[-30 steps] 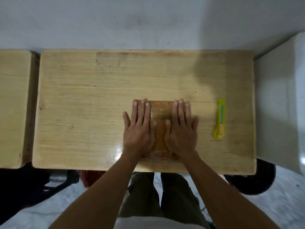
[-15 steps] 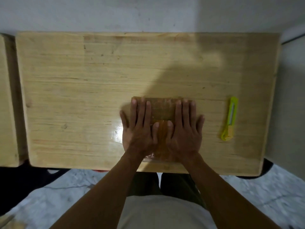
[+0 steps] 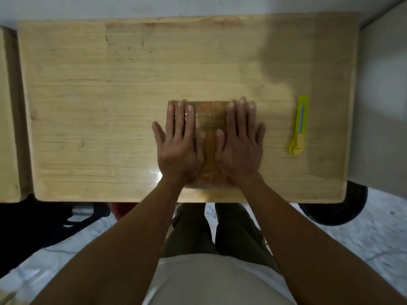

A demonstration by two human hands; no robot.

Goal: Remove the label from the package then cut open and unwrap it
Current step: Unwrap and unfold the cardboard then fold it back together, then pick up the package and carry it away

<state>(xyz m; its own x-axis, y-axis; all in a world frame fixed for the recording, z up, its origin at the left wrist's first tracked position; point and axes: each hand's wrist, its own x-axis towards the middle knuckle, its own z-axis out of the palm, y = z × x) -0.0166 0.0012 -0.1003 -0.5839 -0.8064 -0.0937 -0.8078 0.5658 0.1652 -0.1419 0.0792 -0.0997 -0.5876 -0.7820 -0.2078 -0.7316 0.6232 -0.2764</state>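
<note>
A brown package [image 3: 210, 119] wrapped in glossy clear tape lies flat on the wooden table [image 3: 110, 84], close to the front edge. My left hand [image 3: 178, 146] rests palm down on its left half, fingers spread. My right hand [image 3: 240, 146] lies flat on its right half in the same way. Only a middle strip and the far edge of the package show between the hands. No label is visible. A yellow-green utility knife [image 3: 299, 126] lies on the table to the right of my right hand, apart from it.
A second wooden table [image 3: 8, 106] adjoins on the left. A pale cabinet [image 3: 385, 106] stands to the right, with a black wheel [image 3: 337, 208] below the table's corner. A white wall runs along the far edge.
The camera view has shifted and tilted. Both hands stay flat on the package, and the knife has not moved on the table.
</note>
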